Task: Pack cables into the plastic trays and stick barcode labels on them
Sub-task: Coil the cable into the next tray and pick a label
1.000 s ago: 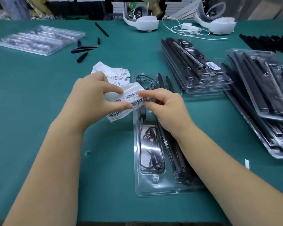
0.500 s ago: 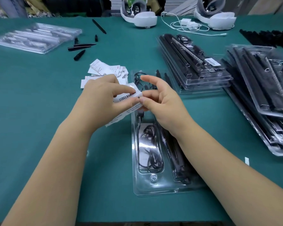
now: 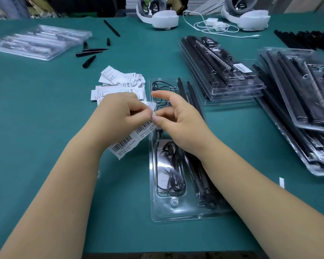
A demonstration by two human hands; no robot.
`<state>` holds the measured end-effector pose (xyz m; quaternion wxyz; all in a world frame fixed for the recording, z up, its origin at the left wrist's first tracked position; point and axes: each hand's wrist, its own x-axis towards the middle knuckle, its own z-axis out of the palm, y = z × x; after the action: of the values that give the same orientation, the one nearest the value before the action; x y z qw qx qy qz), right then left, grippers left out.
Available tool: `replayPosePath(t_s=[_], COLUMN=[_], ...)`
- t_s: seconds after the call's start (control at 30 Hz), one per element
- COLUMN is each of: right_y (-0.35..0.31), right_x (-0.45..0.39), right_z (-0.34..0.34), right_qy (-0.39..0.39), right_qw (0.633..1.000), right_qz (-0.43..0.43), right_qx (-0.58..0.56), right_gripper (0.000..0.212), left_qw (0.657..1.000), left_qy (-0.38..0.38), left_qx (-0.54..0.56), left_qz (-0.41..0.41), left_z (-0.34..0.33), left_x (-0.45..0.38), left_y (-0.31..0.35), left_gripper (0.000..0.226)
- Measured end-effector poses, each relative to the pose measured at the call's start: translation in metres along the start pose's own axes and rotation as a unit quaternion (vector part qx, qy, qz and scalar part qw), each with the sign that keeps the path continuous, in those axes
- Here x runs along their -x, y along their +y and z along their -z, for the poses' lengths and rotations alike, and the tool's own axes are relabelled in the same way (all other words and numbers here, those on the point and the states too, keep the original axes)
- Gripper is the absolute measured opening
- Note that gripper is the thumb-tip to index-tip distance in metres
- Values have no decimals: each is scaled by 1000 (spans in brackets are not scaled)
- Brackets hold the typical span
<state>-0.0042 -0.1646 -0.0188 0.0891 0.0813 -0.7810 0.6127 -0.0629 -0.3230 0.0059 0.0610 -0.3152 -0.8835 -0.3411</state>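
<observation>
Left hand point(image 3: 118, 116) and right hand point(image 3: 178, 126) pinch papery barcode strip point(image 3: 133, 137) above glossy tray point(image 3: 176, 215)

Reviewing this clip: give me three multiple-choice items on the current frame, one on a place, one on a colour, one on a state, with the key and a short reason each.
1. Where does the loose pile of label slips lie?
A. left of the near tray
B. on the stack of packed trays
C. beside the white headsets

2. What colour is the table cover?
A. grey
B. teal green
C. red

3. What is the left hand doing?
A. resting flat on the table
B. pressing the tray shut
C. holding the barcode label strip

Answers: 1 A, the slips sit on the cover just left of the tray's far end. 2 B, the cover is teal green all over. 3 C, its fingers grip the strip while the right hand pinches the strip's upper end with thumb and a finger.
</observation>
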Motion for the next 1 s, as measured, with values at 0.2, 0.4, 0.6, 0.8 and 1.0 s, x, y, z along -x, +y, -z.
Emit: replayPosePath(t_s=[0.2,0.4,0.6,0.8,1.0], right_y=[1,-3,-18,-14,-6], right_x=[-1,2,13,5,-2], right_z=[-1,-1,-8,1,4], right_qy=[-3,-37,-193,-55,53], right_qw=[1000,998,979,996,994], right_qz=[-9,-47,-3,-48,-20], right_qx=[14,35,66,-58,-90], right_gripper=[41,37,10,34,15], left_qw=[1000,966,930,949,948], left_qy=[19,232,296,177,119], left_qx=[-13,-62,170,225,227], left_qz=[20,92,135,130,186], left_z=[2,9,15,4,-6], left_x=[0,-7,-10,-5,-6], left_y=[-3,-12,-11,6,12], left_gripper=[22,28,41,28,32])
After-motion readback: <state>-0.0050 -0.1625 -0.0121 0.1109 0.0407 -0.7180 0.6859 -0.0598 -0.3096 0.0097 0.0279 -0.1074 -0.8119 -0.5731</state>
